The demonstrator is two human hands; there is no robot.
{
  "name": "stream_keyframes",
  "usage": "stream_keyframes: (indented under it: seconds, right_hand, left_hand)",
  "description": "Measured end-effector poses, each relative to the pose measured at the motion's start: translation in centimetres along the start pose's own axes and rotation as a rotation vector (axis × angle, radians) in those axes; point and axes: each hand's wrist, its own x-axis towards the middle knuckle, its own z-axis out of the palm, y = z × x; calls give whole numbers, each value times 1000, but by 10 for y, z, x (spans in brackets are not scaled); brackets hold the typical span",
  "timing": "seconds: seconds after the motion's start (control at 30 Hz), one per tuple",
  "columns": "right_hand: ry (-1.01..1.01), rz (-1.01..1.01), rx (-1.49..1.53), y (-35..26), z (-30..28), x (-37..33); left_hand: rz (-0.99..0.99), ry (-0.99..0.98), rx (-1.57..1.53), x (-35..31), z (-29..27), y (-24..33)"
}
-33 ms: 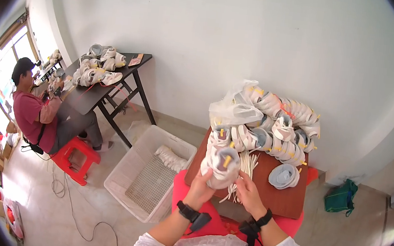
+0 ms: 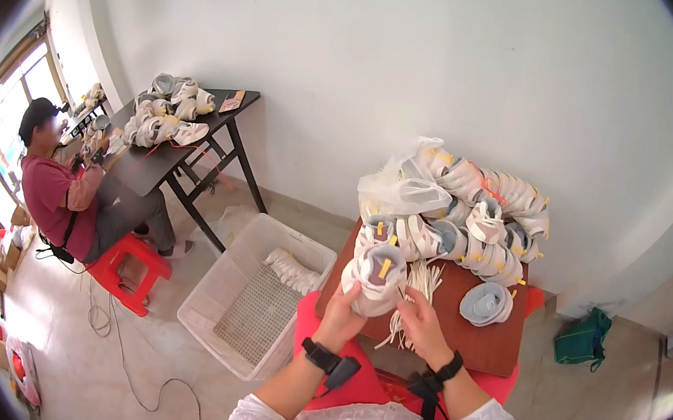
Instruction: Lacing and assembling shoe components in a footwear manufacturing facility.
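Left fingers (image 2: 351, 293) clamp the white shoe (image 2: 379, 283) on its left; right fingers (image 2: 411, 306) touch its right edge, their grip unclear.

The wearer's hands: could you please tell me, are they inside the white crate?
No, the left hand and right hand are both at a pale shoe, outside the crate.

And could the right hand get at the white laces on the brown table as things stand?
Probably yes: the right hand is just beside the white laces, and nothing seems to cover their upper part, though that hand is at the held shoe.
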Motion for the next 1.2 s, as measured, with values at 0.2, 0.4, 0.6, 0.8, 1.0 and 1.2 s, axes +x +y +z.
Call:
stream_keyframes:
  seconds: [0.2,0.4,0.6,0.8,1.0,1.2]
  right_hand:
    - [48,-226,-365,-11,6,114]
    - [17,-262,-570,26,-21,187]
    - [190,-463,-726,53,-27,193]
    - [145,-247,-661,43,-7,159]
    - [163,-367,-853,40,-6,147]
    - [225,-236,-860,57,-8,133]
  left_hand:
    - [168,46,347,79,-14,32]
    - [114,213,588,132,-33,49]
    - [7,323,941,152,-46,46]
    - [157,139,1091,171,-48,49]
    - [-10,83,840,162,-59,42]
    - [44,123,1270,149,-67,32]
